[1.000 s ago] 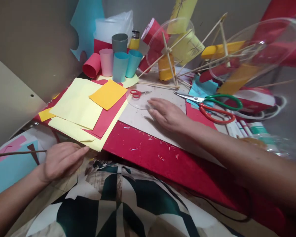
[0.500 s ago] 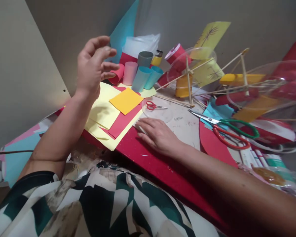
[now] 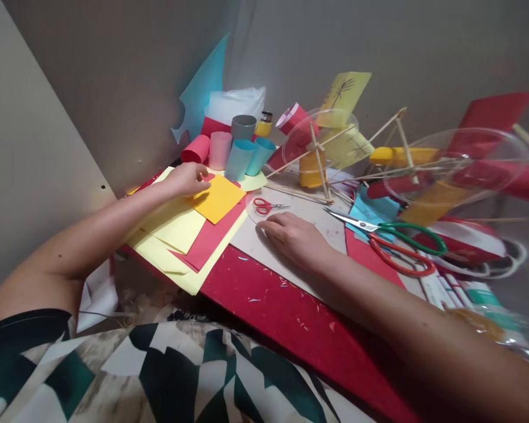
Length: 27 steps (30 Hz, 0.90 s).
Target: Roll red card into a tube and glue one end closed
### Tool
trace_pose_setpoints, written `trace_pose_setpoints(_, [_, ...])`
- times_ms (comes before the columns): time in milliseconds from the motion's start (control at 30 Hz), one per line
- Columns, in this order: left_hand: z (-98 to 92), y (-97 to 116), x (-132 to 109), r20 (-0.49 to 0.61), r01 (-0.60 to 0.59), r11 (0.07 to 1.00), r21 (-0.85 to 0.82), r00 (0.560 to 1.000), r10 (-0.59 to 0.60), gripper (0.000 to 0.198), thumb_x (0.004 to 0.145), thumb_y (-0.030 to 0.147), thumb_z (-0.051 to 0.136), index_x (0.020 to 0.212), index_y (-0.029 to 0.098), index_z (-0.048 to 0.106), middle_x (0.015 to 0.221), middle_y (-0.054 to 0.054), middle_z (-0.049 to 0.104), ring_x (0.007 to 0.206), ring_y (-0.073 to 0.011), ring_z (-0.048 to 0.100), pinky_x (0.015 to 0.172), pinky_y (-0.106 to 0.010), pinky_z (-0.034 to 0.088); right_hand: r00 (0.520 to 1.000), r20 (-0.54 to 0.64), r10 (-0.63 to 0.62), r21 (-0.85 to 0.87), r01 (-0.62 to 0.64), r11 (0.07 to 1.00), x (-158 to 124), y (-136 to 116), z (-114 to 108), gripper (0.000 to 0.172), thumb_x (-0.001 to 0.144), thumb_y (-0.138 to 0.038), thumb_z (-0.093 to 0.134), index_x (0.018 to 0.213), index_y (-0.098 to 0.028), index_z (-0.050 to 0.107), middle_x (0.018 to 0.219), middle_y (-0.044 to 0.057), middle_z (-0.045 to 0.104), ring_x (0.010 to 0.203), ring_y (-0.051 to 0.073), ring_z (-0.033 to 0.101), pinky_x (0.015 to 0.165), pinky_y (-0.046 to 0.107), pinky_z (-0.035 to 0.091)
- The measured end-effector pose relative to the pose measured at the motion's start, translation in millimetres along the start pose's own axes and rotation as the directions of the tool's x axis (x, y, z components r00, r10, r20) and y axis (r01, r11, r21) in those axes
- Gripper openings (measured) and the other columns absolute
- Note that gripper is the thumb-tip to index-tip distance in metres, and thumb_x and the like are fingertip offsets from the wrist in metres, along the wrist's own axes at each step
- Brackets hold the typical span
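My left hand (image 3: 186, 178) rests on the stack of coloured paper, fingers curled down onto the edge of the orange square sheet (image 3: 220, 198). Under that square lie pale yellow sheets (image 3: 176, 226) and a red sheet (image 3: 209, 238). My right hand (image 3: 293, 237) lies flat and open on the grey board (image 3: 268, 241), just below a clear plastic disc (image 3: 258, 205) with small red scissors (image 3: 264, 206) on it. Neither hand lifts anything.
Paper tubes in red, pink, blue and grey (image 3: 229, 150) stand at the back. Large green-and-orange scissors (image 3: 392, 238) lie to the right. Skewer-and-paper windmill structures (image 3: 330, 141) and clear plastic lids (image 3: 458, 161) crowd the right side. A red mat (image 3: 291, 305) covers the near edge. Markers (image 3: 449, 288) lie at far right.
My left hand, raised in the air half a second ago, has come down onto the orange sheet. My right hand stayed flat on the board. The view shifted.
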State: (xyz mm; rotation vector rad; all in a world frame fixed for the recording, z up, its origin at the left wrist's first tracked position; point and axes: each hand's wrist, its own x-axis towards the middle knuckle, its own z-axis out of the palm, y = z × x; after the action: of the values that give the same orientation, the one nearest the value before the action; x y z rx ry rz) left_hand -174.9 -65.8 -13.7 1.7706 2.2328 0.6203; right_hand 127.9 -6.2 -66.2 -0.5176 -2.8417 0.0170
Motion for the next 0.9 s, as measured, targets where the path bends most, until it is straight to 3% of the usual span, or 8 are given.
trace_pose_setpoints(200, [15.8, -3, 6, 0.102, -0.003, 0.999, 0.053, 0.995, -0.003, 0.066, 0.069, 0.034, 0.080, 0.130, 0.017, 0.065, 0.119, -0.014, 0.071, 0.108, -0.0343, 0.066, 0.084, -0.035, 0.047, 0.991, 0.031, 0.128, 0.125, -0.131, 0.983, -7, -9, -8, 0.035, 0.099, -0.027, 0.043, 0.113, -0.018, 0.074, 0.111, 0.017, 0.074, 0.099, 0.030, 0.065, 0.081, 0.042, 0.051])
trace_pose_setpoints(300, [21.1, -2, 7, 0.124, -0.004, 0.999, -0.046, 0.992, 0.009, 0.067, 0.069, 0.028, 0.080, 0.133, 0.016, 0.062, 0.115, -0.013, 0.070, 0.102, -0.0309, 0.066, 0.082, -0.034, 0.046, 0.975, 0.004, 0.223, 0.255, -0.217, 0.942, 3, -20, -7, 0.034, 0.096, -0.034, 0.050, 0.114, -0.017, 0.074, 0.117, 0.018, 0.072, 0.105, 0.032, 0.066, 0.090, 0.049, 0.052])
trace_pose_setpoints(400, [22.0, -4, 5, 0.128, 0.023, 0.979, -0.204, 0.992, 0.003, 0.061, 0.072, 0.018, 0.077, 0.131, 0.016, 0.062, 0.097, -0.008, 0.070, 0.086, -0.0230, 0.066, 0.073, -0.031, 0.046, 0.938, -0.017, 0.346, 0.440, -0.303, 0.845, 21, -29, -3, 0.035, 0.089, -0.035, 0.060, 0.117, -0.020, 0.071, 0.117, 0.015, 0.072, 0.104, 0.029, 0.068, 0.094, 0.049, 0.054])
trace_pose_setpoints(500, [17.2, -8, -1, 0.110, 0.075, 0.920, -0.384, 0.993, -0.036, 0.054, 0.079, 0.011, 0.069, 0.131, 0.017, 0.059, 0.076, -0.001, 0.062, 0.065, -0.0159, 0.059, 0.062, -0.028, 0.044, 0.866, 0.015, 0.500, 0.649, -0.389, 0.654, 40, -35, 1, 0.053, 0.086, -0.040, 0.061, 0.134, -0.017, 0.059, 0.114, 0.014, 0.071, 0.094, 0.024, 0.069, 0.080, 0.042, 0.060])
trace_pose_setpoints(633, [6.6, -9, -11, 0.025, 0.083, 0.786, -0.612, 0.996, -0.085, 0.055, 0.082, 0.007, 0.064, 0.135, 0.018, 0.054, 0.070, 0.003, 0.053, 0.056, -0.0098, 0.051, 0.057, -0.024, 0.041, 0.755, 0.165, 0.635, 0.844, -0.441, 0.305, 61, -42, -1, 0.075, 0.084, -0.052, 0.063, 0.147, -0.016, 0.042, 0.115, 0.014, 0.068, 0.088, 0.022, 0.072, 0.058, 0.031, 0.060])
trace_pose_setpoints(767, [4.1, -3, -19, -0.003, 0.019, 0.564, -0.826, 0.999, -0.037, 0.055, 0.076, 0.000, 0.067, 0.128, 0.018, 0.059, 0.070, 0.004, 0.055, 0.056, -0.0063, 0.049, 0.058, -0.021, 0.040, 0.733, 0.330, 0.595, 0.904, -0.427, 0.025, 74, -54, -4, 0.052, 0.080, -0.046, 0.071, 0.123, -0.019, 0.063, 0.097, 0.008, 0.072, 0.072, 0.016, 0.069, 0.054, 0.027, 0.059])
trace_pose_setpoints(833, [3.5, -3, -21, 0.039, 0.013, 0.571, -0.821, 0.999, 0.033, 0.054, 0.077, 0.005, 0.069, 0.129, 0.018, 0.059, 0.074, 0.003, 0.058, 0.059, -0.0076, 0.053, 0.058, -0.021, 0.042, 0.729, 0.379, 0.570, 0.906, -0.418, -0.067, 77, -57, -4, 0.035, 0.077, -0.039, 0.072, 0.104, -0.018, 0.068, 0.085, 0.005, 0.072, 0.061, 0.011, 0.064, 0.051, 0.024, 0.056])
trace_pose_setpoints(900, [-0.9, -8, -21, 0.018, -0.037, 0.675, -0.737, 0.997, 0.075, 0.053, 0.082, 0.015, 0.070, 0.133, 0.017, 0.057, 0.081, -0.001, 0.063, 0.066, -0.0114, 0.060, 0.062, -0.024, 0.046, 0.711, 0.408, 0.572, 0.902, -0.413, -0.130, 75, -57, -3, 0.025, 0.074, -0.032, 0.073, 0.093, -0.017, 0.068, 0.075, 0.002, 0.070, 0.054, 0.009, 0.060, 0.046, 0.020, 0.051])
